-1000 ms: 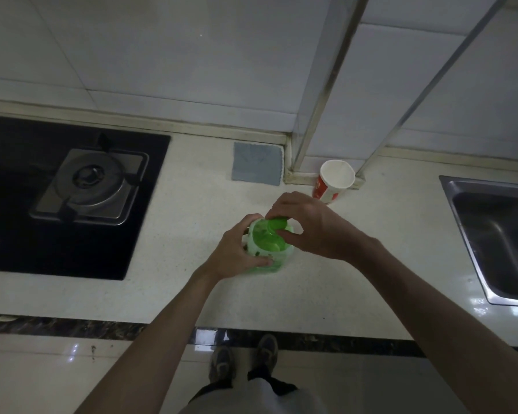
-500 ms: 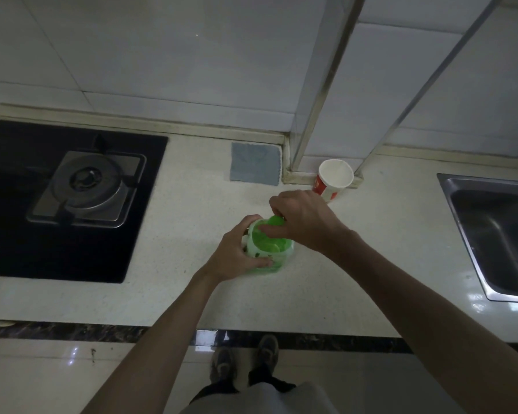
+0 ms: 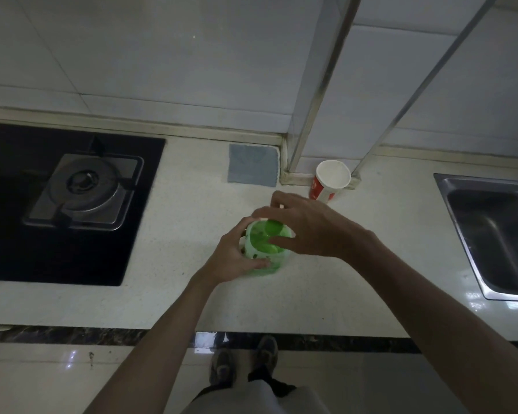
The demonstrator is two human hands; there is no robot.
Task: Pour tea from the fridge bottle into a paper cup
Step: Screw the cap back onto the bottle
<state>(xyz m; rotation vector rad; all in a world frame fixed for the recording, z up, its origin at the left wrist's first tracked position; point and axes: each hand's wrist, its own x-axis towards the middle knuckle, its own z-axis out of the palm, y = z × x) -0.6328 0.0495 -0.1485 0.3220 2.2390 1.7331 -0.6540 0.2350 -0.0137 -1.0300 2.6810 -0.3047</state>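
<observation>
A green and white tea bottle (image 3: pixel 260 243) stands upright on the pale counter (image 3: pixel 326 282), seen from above. My left hand (image 3: pixel 237 258) wraps around its left side and holds it. My right hand (image 3: pixel 305 225) reaches over the top, with thumb and fingers closed on the green cap (image 3: pixel 274 227). A red and white paper cup (image 3: pixel 331 180) stands upright and looks empty behind the bottle, close to the wall corner, a short way beyond my right hand.
A black gas hob (image 3: pixel 72 201) with a steel burner (image 3: pixel 86 189) fills the left of the counter. A grey cloth (image 3: pixel 253 165) lies by the wall. A steel sink (image 3: pixel 497 234) sits at the right. Metal-edged tiled column (image 3: pixel 320 85) rises behind the cup.
My right hand has turned on the cap, its fingers shifting round the top of the bottle. The bottle and my left hand have stayed in place.
</observation>
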